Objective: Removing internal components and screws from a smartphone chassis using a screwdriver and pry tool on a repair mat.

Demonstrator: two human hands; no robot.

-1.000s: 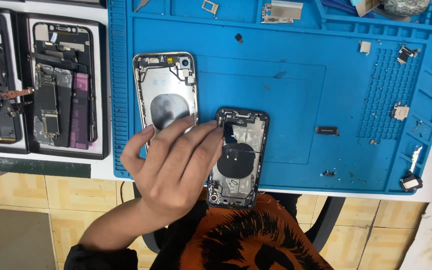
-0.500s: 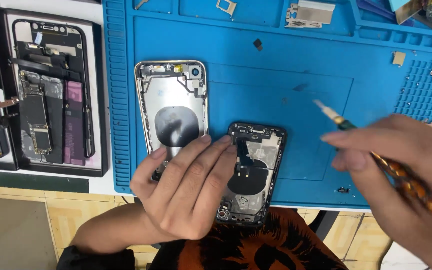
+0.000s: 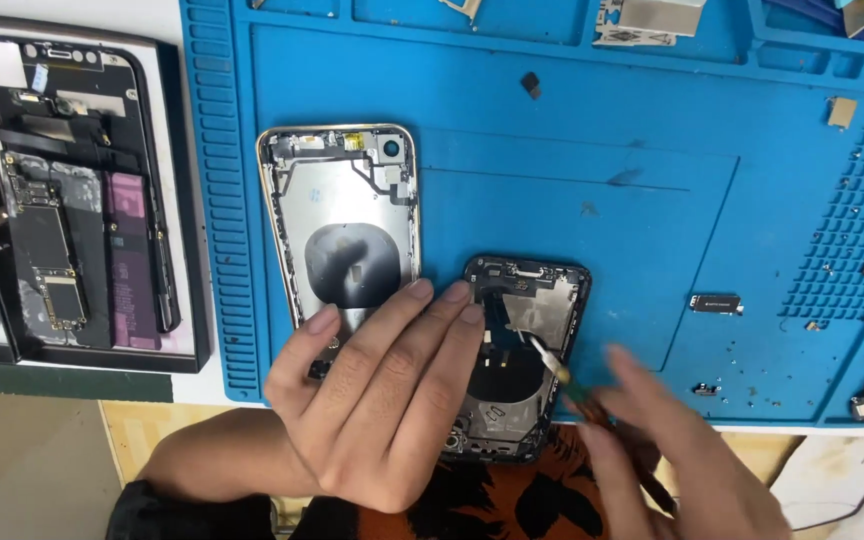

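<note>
Two opened phone housings lie on a blue repair mat (image 3: 592, 190). The silver housing (image 3: 344, 215) sits upright at the left, and the dark housing (image 3: 522, 330) lies right of it by the mat's near edge. My left hand (image 3: 382, 400) rests flat with spread fingers over the bottom of the silver housing and the left side of the dark one, pinning them. My right hand (image 3: 672, 460) grips a thin screwdriver (image 3: 552, 365), and its pale tip touches the inside of the dark housing.
A black tray (image 3: 187, 200) left of the mat holds a phone frame, a circuit board and a purple part. Small loose parts and screws lie scattered on the mat's right side, with a small black component (image 3: 717, 304) near the dark housing. Metal plates lie along the top compartments.
My right hand came in from the right and swung down-left, bringing the screwdriver tip onto the dark housing. My left hand stays pressed on both housings. The camera view shifted.
</note>
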